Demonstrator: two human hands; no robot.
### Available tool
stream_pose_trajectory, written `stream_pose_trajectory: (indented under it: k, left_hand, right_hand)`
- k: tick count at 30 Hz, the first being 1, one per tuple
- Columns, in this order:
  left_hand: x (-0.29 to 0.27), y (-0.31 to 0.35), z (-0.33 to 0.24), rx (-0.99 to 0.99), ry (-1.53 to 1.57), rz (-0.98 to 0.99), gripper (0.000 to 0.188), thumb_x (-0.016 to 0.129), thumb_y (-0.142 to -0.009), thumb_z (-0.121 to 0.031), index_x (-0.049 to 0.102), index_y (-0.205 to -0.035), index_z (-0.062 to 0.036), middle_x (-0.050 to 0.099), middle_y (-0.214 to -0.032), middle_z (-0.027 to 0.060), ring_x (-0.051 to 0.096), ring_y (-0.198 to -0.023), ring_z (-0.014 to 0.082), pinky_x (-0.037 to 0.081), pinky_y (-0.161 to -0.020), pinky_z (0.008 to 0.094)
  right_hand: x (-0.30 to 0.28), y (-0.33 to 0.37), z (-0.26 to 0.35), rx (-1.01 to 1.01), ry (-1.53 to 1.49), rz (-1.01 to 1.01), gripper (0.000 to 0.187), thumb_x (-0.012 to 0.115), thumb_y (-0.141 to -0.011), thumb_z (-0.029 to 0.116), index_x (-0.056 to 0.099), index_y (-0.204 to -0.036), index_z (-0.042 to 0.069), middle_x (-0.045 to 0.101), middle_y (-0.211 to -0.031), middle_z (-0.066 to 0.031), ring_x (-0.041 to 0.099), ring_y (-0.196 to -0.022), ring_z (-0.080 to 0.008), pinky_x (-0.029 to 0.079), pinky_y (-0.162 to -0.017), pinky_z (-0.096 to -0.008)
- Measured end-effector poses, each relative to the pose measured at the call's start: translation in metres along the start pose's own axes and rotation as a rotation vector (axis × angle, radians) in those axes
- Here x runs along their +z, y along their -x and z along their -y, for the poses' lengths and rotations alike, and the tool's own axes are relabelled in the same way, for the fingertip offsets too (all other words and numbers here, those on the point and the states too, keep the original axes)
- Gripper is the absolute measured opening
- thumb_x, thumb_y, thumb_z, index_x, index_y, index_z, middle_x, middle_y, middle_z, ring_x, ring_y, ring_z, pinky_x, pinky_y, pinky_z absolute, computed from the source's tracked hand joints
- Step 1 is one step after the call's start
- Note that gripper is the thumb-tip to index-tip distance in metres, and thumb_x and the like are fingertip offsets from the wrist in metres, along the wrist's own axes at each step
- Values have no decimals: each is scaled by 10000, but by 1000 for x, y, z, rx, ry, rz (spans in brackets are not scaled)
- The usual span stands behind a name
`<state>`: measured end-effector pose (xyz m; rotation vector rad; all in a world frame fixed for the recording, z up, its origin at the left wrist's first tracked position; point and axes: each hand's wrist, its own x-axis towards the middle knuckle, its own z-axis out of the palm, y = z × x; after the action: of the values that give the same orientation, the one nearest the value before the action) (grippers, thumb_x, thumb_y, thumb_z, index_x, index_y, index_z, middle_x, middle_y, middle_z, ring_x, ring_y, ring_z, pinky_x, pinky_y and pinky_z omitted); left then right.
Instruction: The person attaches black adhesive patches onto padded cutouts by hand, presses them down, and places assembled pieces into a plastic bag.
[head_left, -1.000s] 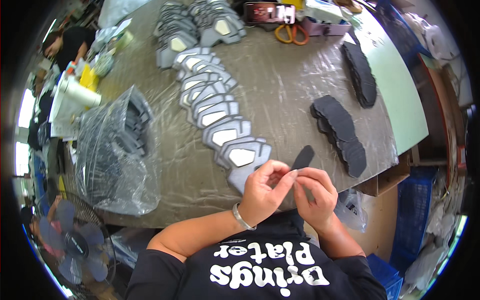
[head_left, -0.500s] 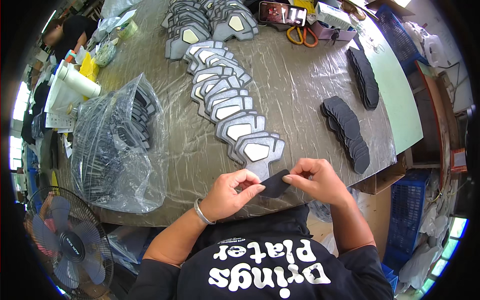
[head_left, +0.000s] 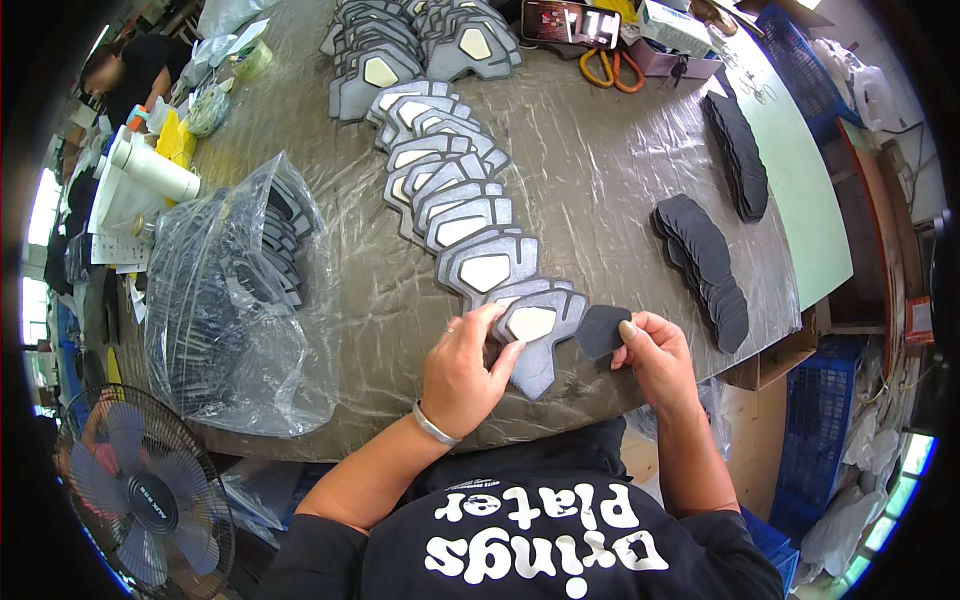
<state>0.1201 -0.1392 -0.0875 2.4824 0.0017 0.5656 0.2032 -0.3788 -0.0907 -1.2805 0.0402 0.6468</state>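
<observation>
Plastic bag point(head_left: 215, 335) and black stacks point(head_left: 705, 272) flank half-curled left hand point(head_left: 466, 362) touching grey pad point(head_left: 540, 372), grip unclear, right hand point(head_left: 657, 352) pinching black patch point(head_left: 600, 334)

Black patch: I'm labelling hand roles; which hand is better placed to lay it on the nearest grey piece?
Right, probably: the right hand pinches the black patch beside the grey piece, while the left hand is at that piece's left edge.
</observation>
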Motion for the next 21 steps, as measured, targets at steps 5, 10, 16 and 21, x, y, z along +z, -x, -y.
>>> stream_pose_trajectory:
  k: [5,10,16,21]
  left_hand:
    - [-2,28,-12,-610,768,155,463,766,-815,-49,494,-1188,-9,660,-704,39,595,-547,63,455,-485,229]
    - [-14,45,-15,-433,426,270,388,750,-851,-72,519,-1154,0,665,-679,56,638,-601,80,507,-553,239]
    - [-2,36,-7,-283,438,132,263,710,-865,-16,581,-1093,0,686,-781,89,658,-637,109,514,-561,233]
    - [-3,40,-9,-150,500,67,314,745,-853,-116,603,-1124,-47,652,-838,112,608,-555,152,491,-528,263]
  right_hand:
    - [-2,5,0,15,-142,28,157,602,-983,155,614,-881,37,648,-745,-32,604,-650,-102,498,-665,-251]
    - [-3,12,-3,55,-57,38,148,576,-983,128,599,-868,38,662,-782,-62,634,-678,-129,542,-664,-276]
    - [27,12,0,-181,150,29,153,574,-981,128,581,-871,22,557,-1306,-153,622,-937,-119,586,-722,-271]
    - [16,3,-1,-84,128,106,130,593,-975,114,614,-902,8,624,-1178,-126,637,-896,-120,587,-707,-260]
